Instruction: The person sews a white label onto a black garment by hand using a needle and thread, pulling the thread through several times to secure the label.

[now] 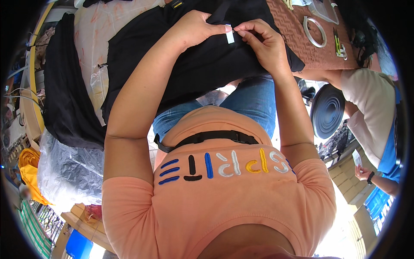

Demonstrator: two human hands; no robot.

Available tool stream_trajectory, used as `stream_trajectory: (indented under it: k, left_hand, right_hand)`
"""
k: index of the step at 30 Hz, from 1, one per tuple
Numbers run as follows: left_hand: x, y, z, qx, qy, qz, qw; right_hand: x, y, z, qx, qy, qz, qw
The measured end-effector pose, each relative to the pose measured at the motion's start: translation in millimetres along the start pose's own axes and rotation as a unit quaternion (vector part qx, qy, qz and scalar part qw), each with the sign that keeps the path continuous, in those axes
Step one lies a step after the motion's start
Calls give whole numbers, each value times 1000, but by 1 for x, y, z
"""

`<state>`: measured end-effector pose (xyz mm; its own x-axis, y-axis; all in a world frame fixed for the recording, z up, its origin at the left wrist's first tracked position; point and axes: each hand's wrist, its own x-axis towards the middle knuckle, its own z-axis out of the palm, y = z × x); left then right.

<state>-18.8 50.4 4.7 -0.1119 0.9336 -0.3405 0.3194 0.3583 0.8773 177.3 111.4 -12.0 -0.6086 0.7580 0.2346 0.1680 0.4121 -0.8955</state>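
Nearest the camera is the person's own orange T-shirt point(224, 203), with a row of embroidered letters in blue, black, white and yellow across the chest and a black strap point(207, 137) above it, then blue jeans point(254, 101).

Beyond the lap, both forearms run up toward 12 o'clock and meet on a black garment point(189, 64) spread over the table edge. The left hand point(196, 28) is closed narrow, thumb and forefinger pinching a fold of the cloth. The right hand point(263, 43) is likewise pinched, its fingertips meeting the left's over a small white tag point(230, 37). The tag hangs with its long axis pointing from 12 to 6 o'clock, lying just between the 2 hands; it sits at 3 o'clock from the left fingertips and 9 o'clock from the right, about equally near to both.

At 9 o'clock, a second black cloth point(64, 86) lies over clear plastic bags point(69, 172). At 1 o'clock, on a brown patterned mat point(297, 39), rest a white ring point(314, 31) and a small green-and-black tool point(338, 43). At 3 o'clock stand a round dark ribbed disc point(327, 110) and another person in a cream and blue top point(371, 108).
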Motion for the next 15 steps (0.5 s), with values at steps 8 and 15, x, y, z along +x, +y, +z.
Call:
stream_trajectory:
  k: [8, 15]
  left_hand:
    - [4, -6, 0, 26, 20, 7, 999]
    - [2, 1, 2, 3, 3, 14, 1000]
  right_hand:
    - [1, -2, 1, -20, -2, -29, 999]
    - [2, 2, -1, -37, -3, -49, 998]
